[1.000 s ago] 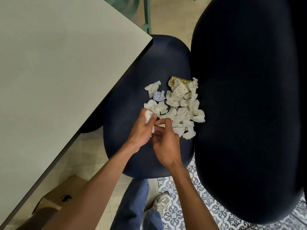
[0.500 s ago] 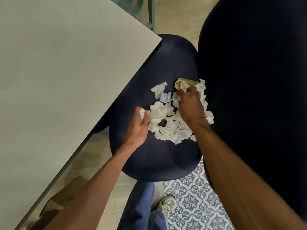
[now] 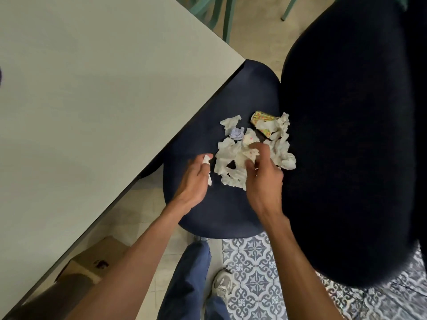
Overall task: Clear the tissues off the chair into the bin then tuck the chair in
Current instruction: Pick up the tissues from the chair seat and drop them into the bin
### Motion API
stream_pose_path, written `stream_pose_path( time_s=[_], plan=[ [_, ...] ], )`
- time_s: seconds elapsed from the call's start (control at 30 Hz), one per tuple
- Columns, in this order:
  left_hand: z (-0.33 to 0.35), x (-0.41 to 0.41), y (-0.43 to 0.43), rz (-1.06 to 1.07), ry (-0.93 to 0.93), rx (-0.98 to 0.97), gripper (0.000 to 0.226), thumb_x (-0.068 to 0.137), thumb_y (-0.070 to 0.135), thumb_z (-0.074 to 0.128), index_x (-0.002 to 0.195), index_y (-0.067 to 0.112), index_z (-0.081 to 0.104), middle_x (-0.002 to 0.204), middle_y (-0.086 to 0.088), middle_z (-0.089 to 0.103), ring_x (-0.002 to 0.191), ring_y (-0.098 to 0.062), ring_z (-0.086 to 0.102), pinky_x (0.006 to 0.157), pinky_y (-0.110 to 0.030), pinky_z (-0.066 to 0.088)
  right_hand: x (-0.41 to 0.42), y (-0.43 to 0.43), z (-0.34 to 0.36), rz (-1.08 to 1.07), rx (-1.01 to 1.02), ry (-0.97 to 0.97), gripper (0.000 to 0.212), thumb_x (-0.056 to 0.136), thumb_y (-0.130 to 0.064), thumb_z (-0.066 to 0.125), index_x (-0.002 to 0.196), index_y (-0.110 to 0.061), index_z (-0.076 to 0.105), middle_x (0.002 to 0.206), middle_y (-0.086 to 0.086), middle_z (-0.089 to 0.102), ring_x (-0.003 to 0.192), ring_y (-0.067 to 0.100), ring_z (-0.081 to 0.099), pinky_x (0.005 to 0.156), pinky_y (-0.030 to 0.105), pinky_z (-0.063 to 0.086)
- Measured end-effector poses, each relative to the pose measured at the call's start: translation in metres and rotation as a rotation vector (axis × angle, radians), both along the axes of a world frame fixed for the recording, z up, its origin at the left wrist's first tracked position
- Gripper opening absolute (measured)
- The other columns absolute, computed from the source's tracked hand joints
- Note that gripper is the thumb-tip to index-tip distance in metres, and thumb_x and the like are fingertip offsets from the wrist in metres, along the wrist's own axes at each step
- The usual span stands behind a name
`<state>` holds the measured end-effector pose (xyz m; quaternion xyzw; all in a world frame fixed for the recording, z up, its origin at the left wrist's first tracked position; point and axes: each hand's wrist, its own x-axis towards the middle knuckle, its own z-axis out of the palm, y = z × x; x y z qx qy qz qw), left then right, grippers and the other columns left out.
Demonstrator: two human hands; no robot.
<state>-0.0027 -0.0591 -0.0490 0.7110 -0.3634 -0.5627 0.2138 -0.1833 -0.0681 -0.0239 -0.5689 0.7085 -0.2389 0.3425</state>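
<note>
One dark chair seat [image 3: 208, 204] carries a pile of crumpled tissues [image 3: 233, 158], too tangled to count. The left hand [image 3: 194, 181] curls its fingers [image 3: 203, 161] round one white scrap [image 3: 206, 160]. The right hand [image 3: 263, 179] pinches a dotted tissue [image 3: 250, 154].

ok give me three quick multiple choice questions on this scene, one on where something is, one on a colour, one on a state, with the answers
1. Where does the pile of tissues lie?
A. on the table
B. on the chair seat
C. on the floor tiles

2. What colour is the chair seat?
A. dark navy
B. bright red
C. pale green

3. What is the left hand doing?
A. resting flat on the table
B. holding a scrap of tissue
C. gripping the chair back

Answers:
1. B, the crumpled tissues sit on the seat, between the table edge and the chair back.
2. A, the seat cushion is dark navy against the pale floor.
3. B, a white scrap shows at its fingers, while the right hand pinches into the pile.
</note>
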Motion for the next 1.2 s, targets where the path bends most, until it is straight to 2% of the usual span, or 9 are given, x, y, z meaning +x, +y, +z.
stream_pose_path(
  time_s=[0.1, 0.2, 0.33, 0.5, 0.67, 0.8, 0.93, 1.1, 1.2],
  plan=[
    [0.018, 0.006, 0.030, -0.002, -0.041, -0.046, 0.046, 0.108, 0.021, 0.036, 0.149, 0.037, 0.049, 0.135, 0.002, 0.047, 0.108, -0.012, 0.058, 0.093, -0.037, 0.056, 0.010, 0.044, 0.032, -0.069, 0.031, -0.108, 0.033, 0.105, -0.015, 0.066, 0.128, -0.028, 0.046, 0.091, -0.017, 0.067, 0.083, 0.004, 0.068, 0.069, 0.028, 0.057],
    [0.041, 0.012, 0.071, 0.010, -0.052, -0.095, 0.047, 0.108, 0.015, 0.039, 0.151, 0.031, 0.047, 0.132, -0.003, 0.049, 0.093, -0.008, 0.060, 0.073, -0.024, 0.054, 0.017, 0.086, 0.063, -0.069, 0.017, -0.143, 0.026, 0.104, -0.019, 0.070, 0.118, -0.025, 0.050, 0.093, -0.020, 0.067, 0.090, -0.005, 0.068, 0.071, 0.022, 0.059],
    [0.067, 0.020, 0.138, 0.093, -0.064, -0.089, 0.047, 0.108, 0.015, 0.042, 0.152, 0.030, 0.049, 0.132, -0.007, 0.052, 0.100, -0.016, 0.064, 0.084, -0.037, 0.060, 0.025, 0.142, 0.097, -0.044, -0.038, -0.179, 0.017, 0.103, -0.018, 0.072, 0.112, -0.022, 0.057, 0.098, -0.017, 0.072, 0.091, -0.008, 0.069, 0.072, 0.009, 0.053],
    [0.106, 0.028, 0.232, 0.176, -0.086, -0.144, 0.048, 0.109, 0.016, 0.047, 0.155, 0.029, 0.048, 0.136, -0.005, 0.047, 0.119, -0.018, 0.059, 0.109, -0.041, 0.051, 0.038, 0.213, 0.132, 0.025, -0.055, -0.238, 0.015, 0.102, -0.017, 0.071, 0.111, -0.022, 0.061, 0.099, -0.015, 0.075, 0.093, -0.001, 0.073, 0.077, 0.018, 0.059],
    [0.145, 0.047, 0.328, 0.338, -0.077, -0.228, 0.041, 0.106, 0.015, 0.053, 0.143, 0.033, 0.051, 0.137, 0.003, 0.055, 0.120, -0.016, 0.061, 0.103, -0.045, 0.055, 0.066, 0.283, 0.165, 0.130, -0.044, -0.271, 0.017, 0.100, -0.013, 0.073, 0.109, -0.022, 0.063, 0.098, -0.012, 0.075, 0.092, 0.003, 0.073, 0.080, 0.020, 0.059],
    [0.169, 0.072, 0.397, 0.542, -0.098, -0.248, 0.036, 0.102, 0.012, 0.061, 0.129, 0.025, 0.041, 0.127, -0.001, 0.060, 0.104, -0.017, 0.068, 0.085, -0.044, 0.062, 0.099, 0.334, 0.181, 0.212, 0.007, -0.309, 0.019, 0.099, -0.011, 0.075, 0.107, -0.022, 0.063, 0.099, -0.012, 0.075, 0.094, 0.002, 0.072, 0.081, 0.020, 0.059],
    [0.178, 0.106, 0.460, 0.695, -0.181, -0.221, 0.037, 0.099, 0.023, 0.069, 0.123, 0.028, 0.042, 0.115, 0.009, 0.061, 0.100, -0.010, 0.067, 0.086, -0.046, 0.061, 0.142, 0.382, 0.181, 0.335, 0.076, -0.339, 0.022, 0.098, -0.008, 0.075, 0.105, -0.026, 0.065, 0.099, -0.015, 0.075, 0.094, 0.002, 0.073, 0.084, 0.023, 0.061],
    [0.182, 0.157, 0.541, 0.880, -0.310, -0.153, 0.032, 0.095, 0.024, 0.074, 0.118, 0.029, 0.053, 0.111, 0.007, 0.067, 0.098, -0.013, 0.068, 0.082, -0.037, 0.060, 0.207, 0.442, 0.173, 0.528, 0.127, -0.381, 0.018, 0.099, -0.011, 0.075, 0.110, -0.025, 0.070, 0.099, -0.014, 0.077, 0.095, 0.006, 0.075, 0.082, 0.019, 0.060],
    [0.179, 0.186, 0.579, 0.958, -0.389, -0.093, 0.031, 0.095, 0.025, 0.076, 0.120, 0.022, 0.058, 0.109, 0.004, 0.067, 0.096, -0.019, 0.066, 0.078, -0.030, 0.050, 0.246, 0.470, 0.161, 0.618, 0.178, -0.371, 0.016, 0.099, -0.013, 0.075, 0.112, -0.023, 0.073, 0.101, -0.016, 0.077, 0.095, 0.000, 0.074, 0.082, 0.013, 0.057]
  ],
)
